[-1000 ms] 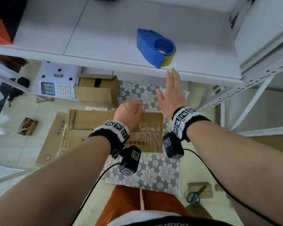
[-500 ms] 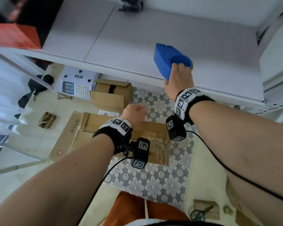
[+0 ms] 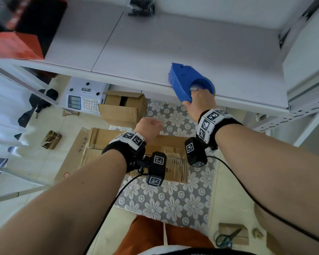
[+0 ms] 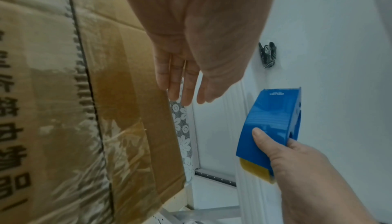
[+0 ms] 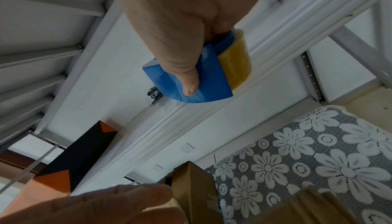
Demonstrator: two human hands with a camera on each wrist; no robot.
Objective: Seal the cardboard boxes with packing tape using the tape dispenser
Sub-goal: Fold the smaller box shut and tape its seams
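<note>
A blue tape dispenser [image 3: 182, 80] with a yellowish tape roll sits at the front edge of the white shelf [image 3: 136, 57]. My right hand [image 3: 193, 97] grips it, thumb on the blue cover [image 5: 212, 80] and fingers in the roll's core. In the left wrist view the dispenser [image 4: 273, 118] shows in that grip. My left hand [image 3: 155, 124] hangs relaxed and holds nothing, above a large closed cardboard box [image 3: 99, 142] on the floor mat. Its fingers [image 4: 184, 85] are nearly straight beside the box top [image 4: 84, 110], which bears old tape.
A smaller open cardboard box [image 3: 123, 107] stands under the shelf next to a white scale [image 3: 83, 100]. A red-orange box [image 3: 11, 45] and a black object [image 3: 142, 6] are on the shelf. Scissors [image 3: 226, 238] lie on the floor at right. Flattened cardboard [image 3: 72, 159] lies left.
My right hand reached up open, closed round the dispenser and drew it to the shelf's front edge. The left hand stayed over the large box.
</note>
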